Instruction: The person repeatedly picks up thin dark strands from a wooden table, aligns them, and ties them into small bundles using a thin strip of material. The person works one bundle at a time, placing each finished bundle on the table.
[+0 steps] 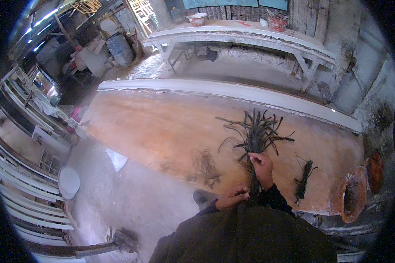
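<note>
A bundle of dark, flat, limp strips lies on the orange-brown tabletop in front of me, its loose ends fanned out at the far side. My right hand is closed at the bundle's narrow part, thumb and forefinger pinched together on the strips. Lower down, close to my body, my left hand has its fingers drawn together beside the bundle's near end; what is between them is too small to make out. To the right rests a smaller dark bundle, and to the left a loose tangle of thin dark strands.
An orange bucket stands at the table's right end. A raised white strip borders the far edge. Beyond is a long whitish bench carrying a bowl and a red pot. Pale slats are stacked at left.
</note>
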Available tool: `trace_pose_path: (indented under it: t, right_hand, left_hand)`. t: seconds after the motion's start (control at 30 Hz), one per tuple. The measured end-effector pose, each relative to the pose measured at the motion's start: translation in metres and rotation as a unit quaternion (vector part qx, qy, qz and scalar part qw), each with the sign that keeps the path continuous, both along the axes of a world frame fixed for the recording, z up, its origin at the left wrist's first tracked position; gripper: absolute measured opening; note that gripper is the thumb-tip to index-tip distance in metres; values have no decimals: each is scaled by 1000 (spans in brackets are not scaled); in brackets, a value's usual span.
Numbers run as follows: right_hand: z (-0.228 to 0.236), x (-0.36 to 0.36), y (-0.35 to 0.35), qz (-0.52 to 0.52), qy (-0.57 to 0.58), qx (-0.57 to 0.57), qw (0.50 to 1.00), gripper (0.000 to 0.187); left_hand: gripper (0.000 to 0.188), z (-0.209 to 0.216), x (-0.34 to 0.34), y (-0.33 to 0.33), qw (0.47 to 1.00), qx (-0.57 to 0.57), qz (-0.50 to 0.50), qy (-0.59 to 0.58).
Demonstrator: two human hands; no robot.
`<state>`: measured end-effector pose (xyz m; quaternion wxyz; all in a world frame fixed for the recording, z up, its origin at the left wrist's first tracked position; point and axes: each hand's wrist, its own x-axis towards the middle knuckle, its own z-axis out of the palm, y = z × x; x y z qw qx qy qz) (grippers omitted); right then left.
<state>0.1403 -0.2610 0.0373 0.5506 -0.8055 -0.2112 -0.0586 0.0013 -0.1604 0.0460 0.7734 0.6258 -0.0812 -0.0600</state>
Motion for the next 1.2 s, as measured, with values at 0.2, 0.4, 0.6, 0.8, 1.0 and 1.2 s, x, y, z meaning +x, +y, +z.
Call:
trace_pose_path:
  t: [0.2, 0.4, 0.6, 0.8, 1.0, 1.2]
  right_hand:
    - [19, -1, -12, 90, 62, -39, 993, 9]
    - [2, -5, -23, 316, -15, -145, 938, 19]
    - [-20, -37, -2, 460, -67, -190, 865, 30]
    - [26, -62, 16, 525, -62, -206, 823, 28]
    - [34, -62, 13, 503, -60, -253, 825, 30]
    - [35, -60, 13, 452, -4, -286, 845, 33]
  left_hand:
    - [11, -24, -3, 23, 993, 115, 3, 20]
    - [7, 36, -28, 83, 964, 100, 203, 143]
    - [2, 20, -32, 126, 911, 129, 388, 48]
    - [3, -18, -23, 141, 819, 281, 499, -46]
    - [7, -46, -2, 154, 849, 218, 478, -53]
    - [10, -59, 25, 170, 907, 232, 351, -5]
